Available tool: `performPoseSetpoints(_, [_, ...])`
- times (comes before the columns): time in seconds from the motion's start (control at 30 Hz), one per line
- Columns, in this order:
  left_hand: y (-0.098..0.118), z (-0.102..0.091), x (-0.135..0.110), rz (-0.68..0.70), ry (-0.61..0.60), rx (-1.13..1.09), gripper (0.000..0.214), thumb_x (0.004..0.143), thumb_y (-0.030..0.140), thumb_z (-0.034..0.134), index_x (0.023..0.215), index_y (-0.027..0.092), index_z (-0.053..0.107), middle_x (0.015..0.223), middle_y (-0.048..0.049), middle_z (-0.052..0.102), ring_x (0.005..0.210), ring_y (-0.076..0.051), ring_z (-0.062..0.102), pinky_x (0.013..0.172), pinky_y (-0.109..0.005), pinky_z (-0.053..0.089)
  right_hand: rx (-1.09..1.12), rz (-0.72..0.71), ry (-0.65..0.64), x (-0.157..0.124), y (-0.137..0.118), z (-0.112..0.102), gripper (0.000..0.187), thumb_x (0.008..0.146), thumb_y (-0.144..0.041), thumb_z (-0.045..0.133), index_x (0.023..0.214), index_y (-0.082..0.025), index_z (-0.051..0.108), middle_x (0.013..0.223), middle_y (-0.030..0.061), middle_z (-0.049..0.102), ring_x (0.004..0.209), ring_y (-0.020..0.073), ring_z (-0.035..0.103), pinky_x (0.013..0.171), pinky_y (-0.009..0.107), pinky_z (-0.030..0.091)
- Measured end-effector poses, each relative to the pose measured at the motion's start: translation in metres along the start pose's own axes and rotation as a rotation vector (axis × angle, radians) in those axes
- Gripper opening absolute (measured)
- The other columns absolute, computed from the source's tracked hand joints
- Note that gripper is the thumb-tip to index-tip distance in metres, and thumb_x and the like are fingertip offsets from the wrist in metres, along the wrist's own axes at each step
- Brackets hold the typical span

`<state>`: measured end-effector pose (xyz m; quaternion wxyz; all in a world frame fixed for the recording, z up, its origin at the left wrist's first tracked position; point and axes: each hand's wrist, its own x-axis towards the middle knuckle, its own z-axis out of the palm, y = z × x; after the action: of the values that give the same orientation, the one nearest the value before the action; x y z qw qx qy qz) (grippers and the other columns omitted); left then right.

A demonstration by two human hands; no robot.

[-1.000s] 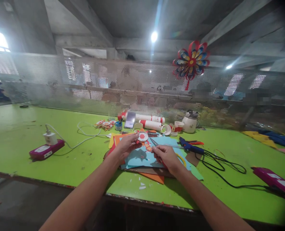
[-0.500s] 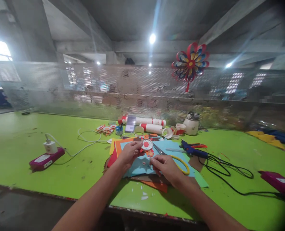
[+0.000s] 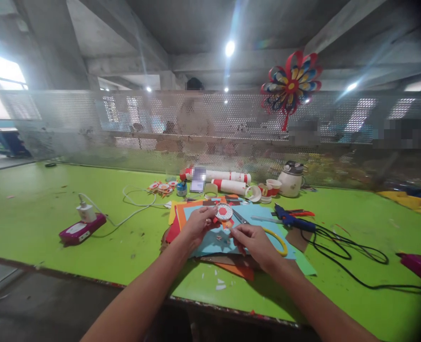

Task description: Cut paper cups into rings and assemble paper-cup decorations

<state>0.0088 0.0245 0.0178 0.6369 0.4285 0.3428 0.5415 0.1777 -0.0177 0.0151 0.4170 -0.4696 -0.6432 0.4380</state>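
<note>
Pinching disc (image 3: 223,212) by L rim w/ L hand (image 3: 199,224), above blue paper (image 3: 210,244). Having R hand (image 3: 255,242) half-curled nr lower edge; cannot tell if gripping. Having open room L, toward pwr strip (image 3: 84,230).

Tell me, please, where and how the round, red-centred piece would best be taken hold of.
Probably by the left rim of the round piece, coming from the left, as the left hand does. It is a flat disc with its patterned face in view, so an edge pinch should leave the red centre uncovered and the orange part below open to the right hand.
</note>
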Motion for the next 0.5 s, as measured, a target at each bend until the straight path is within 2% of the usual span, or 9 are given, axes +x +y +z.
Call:
performPoseSetpoints(0.17, [0.002, -0.002, 0.002, 0.011, 0.047, -0.021, 0.026, 0.063, 0.035, 0.076, 0.072, 0.012, 0.067, 0.075, -0.0071, 0.066, 0.064, -0.012, 0.058, 0.058, -0.023, 0.049, 0.018, -0.001, 0.038, 0.003, 0.005, -0.002, 0.036, 0.074, -0.050, 0.061, 0.063, -0.016, 0.060, 0.051, -0.0030, 0.050, 0.042, 0.0091, 0.042, 0.042, 0.023, 0.033])
performPoseSetpoints(0.3, [0.031, -0.014, 0.006, 0.056, 0.139, -0.017, 0.018, 0.069, 0.028, 0.071, 0.077, 0.012, 0.068, 0.076, -0.0072, 0.065, 0.062, -0.011, 0.057, 0.058, -0.022, 0.050, 0.030, 0.002, 0.032, 0.005, 0.009, -0.002, 0.037, 0.076, -0.050, 0.059, 0.063, -0.016, 0.059, 0.050, -0.0033, 0.049, 0.041, 0.0086, 0.041, 0.042, 0.023, 0.031])
performPoseSetpoints(0.4, [0.066, -0.041, 0.018, 0.139, 0.254, 0.034, 0.011, 0.074, 0.022, 0.066, 0.077, 0.012, 0.066, 0.074, -0.0055, 0.064, 0.063, -0.010, 0.057, 0.061, -0.021, 0.051, 0.010, 0.002, 0.011, 0.002, 0.007, -0.002, 0.037, 0.078, -0.050, 0.057, 0.064, -0.016, 0.058, 0.050, -0.0033, 0.049, 0.041, 0.0082, 0.040, 0.042, 0.023, 0.031])
performPoseSetpoints(0.5, [0.098, -0.081, 0.040, 0.183, 0.408, 0.136, 0.011, 0.080, 0.020, 0.061, 0.076, 0.010, 0.063, 0.072, -0.0039, 0.061, 0.060, -0.008, 0.055, 0.061, -0.019, 0.050, -0.009, -0.006, -0.006, -0.001, 0.001, -0.001, 0.038, 0.078, -0.051, 0.056, 0.065, -0.015, 0.058, 0.052, -0.0028, 0.049, 0.042, 0.0088, 0.041, 0.043, 0.023, 0.033])
